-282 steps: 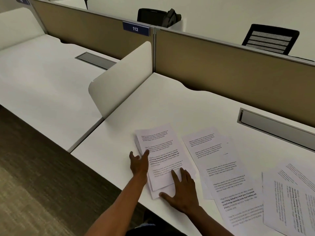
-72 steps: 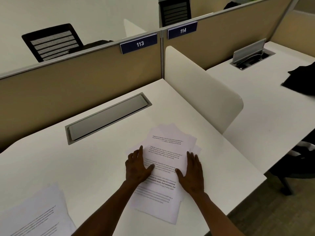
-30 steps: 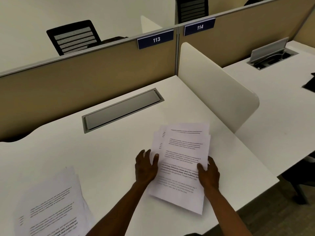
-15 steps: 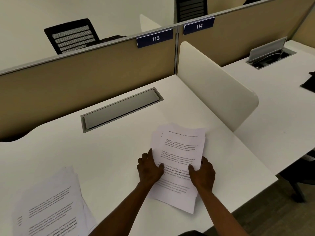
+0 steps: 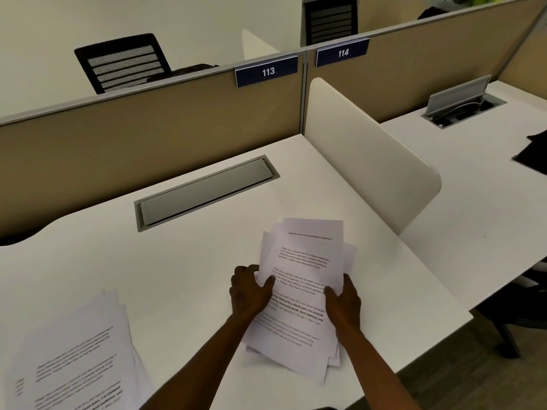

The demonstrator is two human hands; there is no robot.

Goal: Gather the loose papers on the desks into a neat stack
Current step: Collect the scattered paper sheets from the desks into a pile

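A bundle of printed white papers (image 5: 305,261) is lifted a little off the white desk (image 5: 183,261), its sheets fanned unevenly at the top and bottom edges. My left hand (image 5: 250,291) grips the bundle's left edge, thumb on top. My right hand (image 5: 344,300) grips its right edge the same way. A second pile of printed papers (image 5: 74,359) lies loose on the desk at the lower left, apart from both hands.
A closed grey cable hatch (image 5: 204,192) is set into the desk behind the papers. A cream side divider (image 5: 364,155) separates this desk from desk 114, which has an open hatch (image 5: 461,105) and a black item (image 5: 535,155). Tan partitions stand at the back.
My hands have gone from pressing flat on the spread sheets to gripping the bundle's two sides. The bundle has been pulled together and raised off the desk.
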